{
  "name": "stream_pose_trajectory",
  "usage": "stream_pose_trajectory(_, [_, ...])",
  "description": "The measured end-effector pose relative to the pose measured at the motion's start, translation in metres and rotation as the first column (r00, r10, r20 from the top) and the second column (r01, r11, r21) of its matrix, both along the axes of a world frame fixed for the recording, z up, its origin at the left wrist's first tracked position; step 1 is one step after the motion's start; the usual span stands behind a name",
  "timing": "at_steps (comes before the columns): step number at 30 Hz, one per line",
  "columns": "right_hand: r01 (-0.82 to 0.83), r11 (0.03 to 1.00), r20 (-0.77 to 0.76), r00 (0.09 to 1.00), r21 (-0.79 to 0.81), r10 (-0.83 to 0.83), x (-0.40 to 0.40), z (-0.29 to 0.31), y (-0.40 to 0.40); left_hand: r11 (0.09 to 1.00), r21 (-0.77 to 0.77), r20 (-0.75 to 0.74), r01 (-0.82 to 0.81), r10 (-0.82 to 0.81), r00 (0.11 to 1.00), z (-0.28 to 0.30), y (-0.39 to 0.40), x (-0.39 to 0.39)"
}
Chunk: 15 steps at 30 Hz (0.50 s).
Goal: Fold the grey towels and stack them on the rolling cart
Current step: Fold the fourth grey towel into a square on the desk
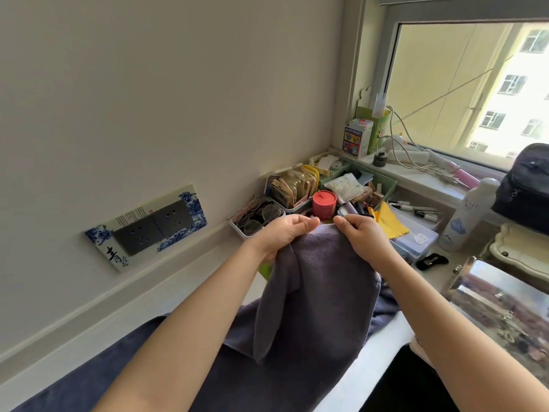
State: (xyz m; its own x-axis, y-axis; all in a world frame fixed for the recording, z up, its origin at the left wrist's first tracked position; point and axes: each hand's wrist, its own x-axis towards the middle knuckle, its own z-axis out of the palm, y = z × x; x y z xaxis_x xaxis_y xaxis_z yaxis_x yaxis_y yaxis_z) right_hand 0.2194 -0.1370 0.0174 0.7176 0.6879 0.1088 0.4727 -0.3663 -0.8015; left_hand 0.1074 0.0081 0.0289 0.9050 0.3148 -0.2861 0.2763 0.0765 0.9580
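Early stage, as I judge it. I have one grey towel (320, 281) lifted in front of me, my left hand (282, 233) and right hand (361, 236) both pinching its top edge, thumbs against fingers, the two hands close together near the middle. The towel hangs down loose from that edge, draped in soft folds, not yet squared into any neat shape, and its lower part trails onto more dark cloth (142, 367) lying below, which may be further towels waiting; cannot tell how many. No folded stack is visible anywhere and I cannot see any rolling cart in view, so nothing looks finished. Left to do, by my reading: line up the corners, fold this one, set it down, repeat for the rest, then stack on the cart. Behind my hands is a cluttered surface: a pink tin (324, 203), a tray of glasses (257, 218), a yellow cloth (387, 221), and a white spray bottle (466, 215) beside the window sill (416, 178).
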Motion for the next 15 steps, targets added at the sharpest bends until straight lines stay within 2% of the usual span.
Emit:
stream_pose_trajectory(2, [0.027, 0.999, -0.05, 0.998, 0.038, -0.025, 0.003, 0.004, -0.003, 0.992, 0.084, -0.046, 0.089, -0.086, 0.995, 0.001, 0.012, 0.002])
stream_pose_trajectory(4, [0.058, 0.996, -0.112, 0.992, 0.073, -0.05, 0.005, 0.006, -0.005, 0.989, 0.098, -0.085, 0.108, -0.1, 0.991, 0.002, 0.019, 0.005])
stream_pose_trajectory(10, [0.149, 0.976, -0.239, 0.965, 0.16, -0.108, 0.013, 0.01, -0.01, 0.931, 0.356, -0.193, 0.076, -0.006, 0.981, -0.008, 0.031, 0.026])
stream_pose_trajectory(15, [0.187, 0.96, -0.328, 0.938, 0.21, -0.111, 0.014, 0.012, -0.016, 0.92, 0.391, -0.172, -0.024, 0.098, 0.98, -0.025, 0.022, 0.035])
